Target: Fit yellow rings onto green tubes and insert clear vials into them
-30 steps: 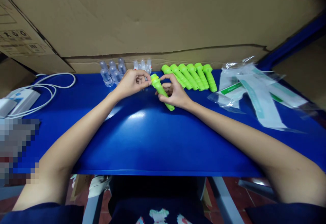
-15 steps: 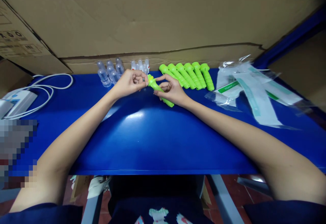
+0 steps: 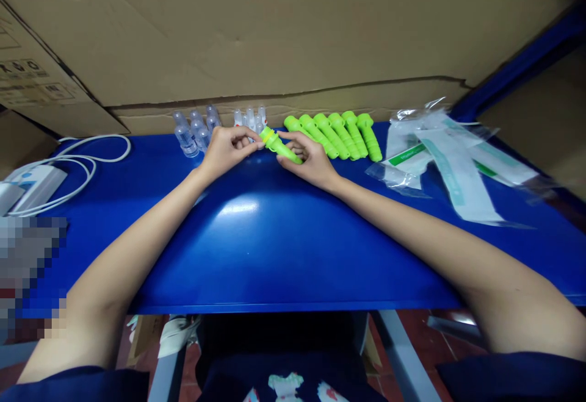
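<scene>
A lime-green plastic tube [image 3: 284, 151], shaped like a small torch with a flared head and a yellow ring near that end, is held above the blue table. My right hand [image 3: 312, 159] is wrapped round its body, thumb below and fingers above. My left hand [image 3: 227, 150] pinches at the flared end, with thumb and forefinger closed on its rim. Anything small between those fingertips is hidden. Just behind lie several more lime-green tubes [image 3: 341, 136] in a slanted row. Small clear vials with white and red parts [image 3: 249, 118] stand behind my left hand.
Several clear plastic cups [image 3: 185, 139] stand at the back left. White-and-green plastic packets [image 3: 458, 170] lie piled at the right. A white device [image 3: 34, 185] with a looped cable [image 3: 94, 159] sits at the left. A cardboard wall [image 3: 274, 30] closes off the back.
The tube's lower end has swung up and away from me, and its flared head now shows more between my hands. My right hand has shifted its hold slightly; my left stays at the head.
</scene>
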`<state>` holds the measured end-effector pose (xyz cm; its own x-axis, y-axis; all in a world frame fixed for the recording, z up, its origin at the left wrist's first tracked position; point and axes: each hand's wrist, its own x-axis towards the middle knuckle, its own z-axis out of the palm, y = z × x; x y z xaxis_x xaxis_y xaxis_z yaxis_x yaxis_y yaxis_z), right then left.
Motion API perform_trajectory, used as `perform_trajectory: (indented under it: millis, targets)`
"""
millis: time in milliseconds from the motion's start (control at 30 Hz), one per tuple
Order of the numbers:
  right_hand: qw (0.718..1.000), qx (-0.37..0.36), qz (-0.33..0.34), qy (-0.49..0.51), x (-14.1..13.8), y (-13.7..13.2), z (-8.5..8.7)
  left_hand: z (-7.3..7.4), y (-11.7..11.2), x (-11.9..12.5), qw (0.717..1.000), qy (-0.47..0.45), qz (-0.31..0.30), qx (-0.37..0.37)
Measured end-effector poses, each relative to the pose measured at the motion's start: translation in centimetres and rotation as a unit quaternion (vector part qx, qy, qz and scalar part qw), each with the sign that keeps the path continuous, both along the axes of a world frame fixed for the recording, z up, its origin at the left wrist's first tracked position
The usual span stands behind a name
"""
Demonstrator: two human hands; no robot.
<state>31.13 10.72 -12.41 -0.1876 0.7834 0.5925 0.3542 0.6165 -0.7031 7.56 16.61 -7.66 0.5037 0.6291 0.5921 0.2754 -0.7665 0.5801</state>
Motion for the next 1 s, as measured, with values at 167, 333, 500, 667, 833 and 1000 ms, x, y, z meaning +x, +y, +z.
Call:
perform_trajectory:
  millis: [167,333,500,667,833,1000]
  targets:
    - [0.999,0.02,-0.011,-0.025,0.0,-0.2,0.2,-0.6,0.7,-0.5,0.999,0.012,0.008,0.048]
    - [0.996,0.044,-0.032,-0.071,0.0,-0.4,0.3,-0.6,0.3,-0.5,0.984,0.064,0.045,0.158]
    - [0.99,0.044,-0.047,-0.125,-0.1,-0.4,0.0,-0.1,-0.7,0.0,0.95,0.151,0.093,0.257]
    - [0.98,0.078,-0.066,-0.172,-0.4,-0.3,-0.6,-0.3,-1.0,1.1,0.926,0.212,0.159,0.269]
    - [0.976,0.091,-0.082,-0.182,-1.1,-0.7,-1.0,-0.5,-1.9,2.0,0.932,0.223,0.178,0.224]
    - [0.977,0.073,-0.09,-0.181,-1.4,-0.8,-1.2,-0.8,-2.3,2.2,0.906,0.26,0.195,0.273]
